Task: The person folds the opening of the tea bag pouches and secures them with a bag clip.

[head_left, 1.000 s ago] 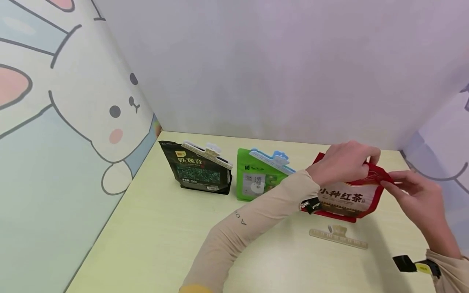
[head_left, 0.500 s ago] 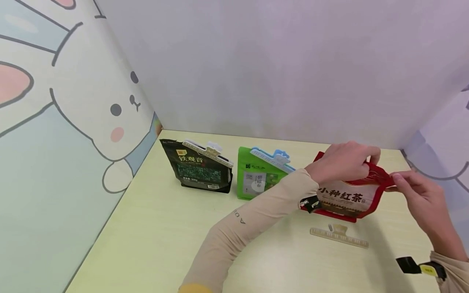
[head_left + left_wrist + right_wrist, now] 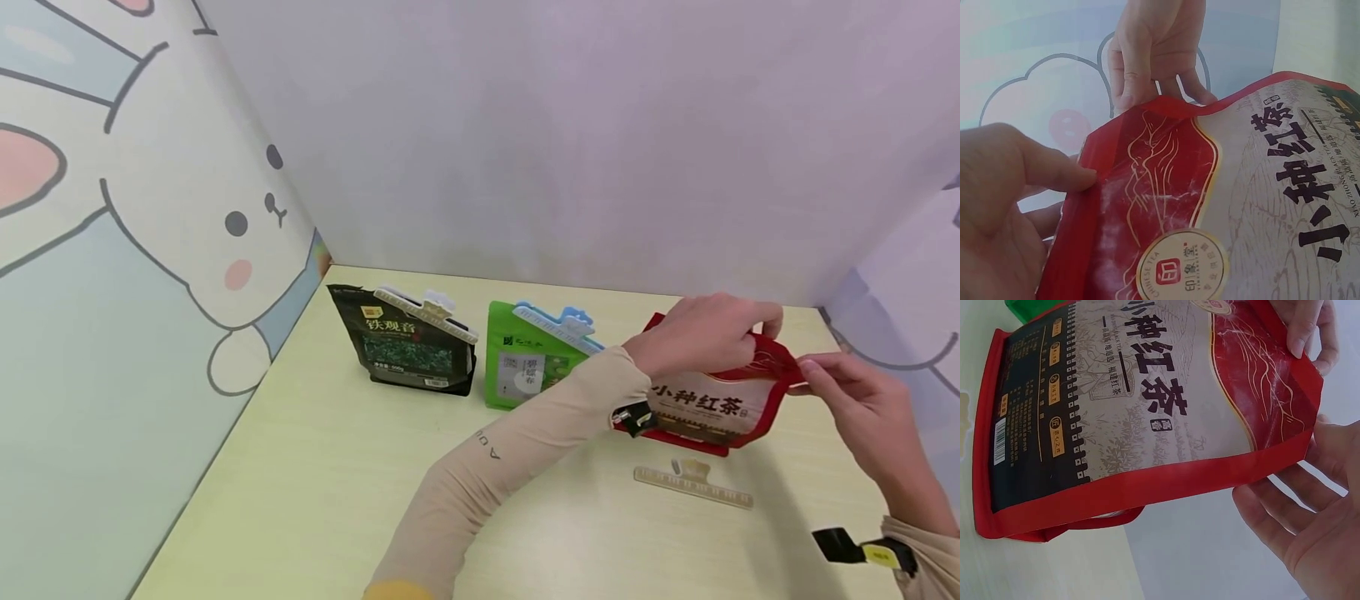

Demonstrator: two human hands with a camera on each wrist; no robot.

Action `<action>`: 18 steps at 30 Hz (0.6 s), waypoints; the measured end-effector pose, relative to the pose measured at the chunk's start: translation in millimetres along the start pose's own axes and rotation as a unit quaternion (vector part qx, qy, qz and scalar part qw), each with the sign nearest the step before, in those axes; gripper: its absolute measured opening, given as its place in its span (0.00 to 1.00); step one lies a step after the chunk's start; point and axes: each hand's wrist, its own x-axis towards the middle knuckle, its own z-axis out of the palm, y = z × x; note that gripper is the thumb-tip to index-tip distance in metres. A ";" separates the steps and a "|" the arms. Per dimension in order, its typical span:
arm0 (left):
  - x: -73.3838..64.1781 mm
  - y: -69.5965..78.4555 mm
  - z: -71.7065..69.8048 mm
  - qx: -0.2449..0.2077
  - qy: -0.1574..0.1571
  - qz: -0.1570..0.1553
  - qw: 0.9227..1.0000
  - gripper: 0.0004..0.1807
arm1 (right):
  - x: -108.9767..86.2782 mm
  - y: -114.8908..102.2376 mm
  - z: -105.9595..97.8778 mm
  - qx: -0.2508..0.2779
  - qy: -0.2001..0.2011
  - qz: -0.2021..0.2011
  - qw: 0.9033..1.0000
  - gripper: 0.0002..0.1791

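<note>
A red tea bag (image 3: 697, 408) with a pale label stands on the table, its red top band partly folded. My left hand (image 3: 697, 333) reaches across and pinches the bag's top edge; in the left wrist view its thumb presses the red band. My right hand (image 3: 862, 408) pinches the top right corner between thumb and fingers. In the right wrist view, the right hand's fingers spread behind that corner. On the table in front of the bag lies a beige sealing clip (image 3: 693, 485).
To the left stand a green tea bag (image 3: 517, 367) with a blue clip (image 3: 562, 325) and a black tea bag (image 3: 408, 350) with a white-and-beige clip (image 3: 427, 310). The left forearm overlaps the green bag. A pale wall (image 3: 525, 150) rises behind the table.
My right thumb has moved up onto the near side of the bag's corner, and the corner now bends more tightly. The left hand has stayed nearly in place.
</note>
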 end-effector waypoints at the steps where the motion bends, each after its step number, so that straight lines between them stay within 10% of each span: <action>1: -0.1 0.3 -0.3 0.002 -0.001 0.004 1.000 0.12 | -0.2 -0.2 -0.3 -0.001 0.000 0.000 1.000 0.10; 18: -0.9 0.6 1.1 0.012 0.002 0.005 1.000 0.09 | -5.3 2.1 -2.1 -0.025 -0.019 0.018 0.999 0.12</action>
